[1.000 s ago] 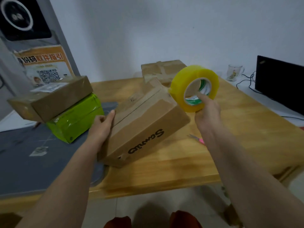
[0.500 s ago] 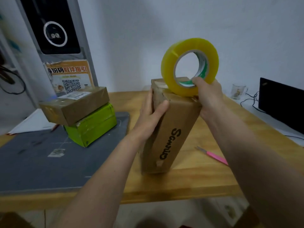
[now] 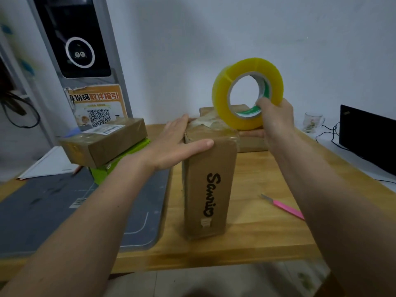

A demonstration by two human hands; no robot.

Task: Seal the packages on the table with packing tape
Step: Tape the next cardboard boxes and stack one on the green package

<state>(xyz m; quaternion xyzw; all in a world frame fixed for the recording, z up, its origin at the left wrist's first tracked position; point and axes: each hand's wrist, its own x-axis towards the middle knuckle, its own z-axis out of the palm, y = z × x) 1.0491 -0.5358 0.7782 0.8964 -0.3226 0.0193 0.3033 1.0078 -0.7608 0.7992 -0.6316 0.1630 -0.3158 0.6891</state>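
— What lies on the right of the wooden table (image 3: 267, 236)?
— A pink-handled craft knife (image 3: 285, 207). Farther back a glass mug (image 3: 313, 122) stands near a black laptop (image 3: 368, 138) with cables (image 3: 330, 133).
— And on the left?
— A grey cutting mat (image 3: 64, 211), white papers (image 3: 49, 166) behind it, and an orange QR-code poster (image 3: 98, 106) on the grey kiosk (image 3: 81, 39).

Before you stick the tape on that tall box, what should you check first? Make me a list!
1. Tall box standing upright on the table: ok.
2. Left hand steadying the box's top, fingers straight: ok.
3. Right hand gripping the yellow tape roll: ok.
4. Roll close above the box's top: ok.
5. Loose tape end found and pulled out: cannot tell.
6. Pink cutter lying within reach on the table: probably ok.
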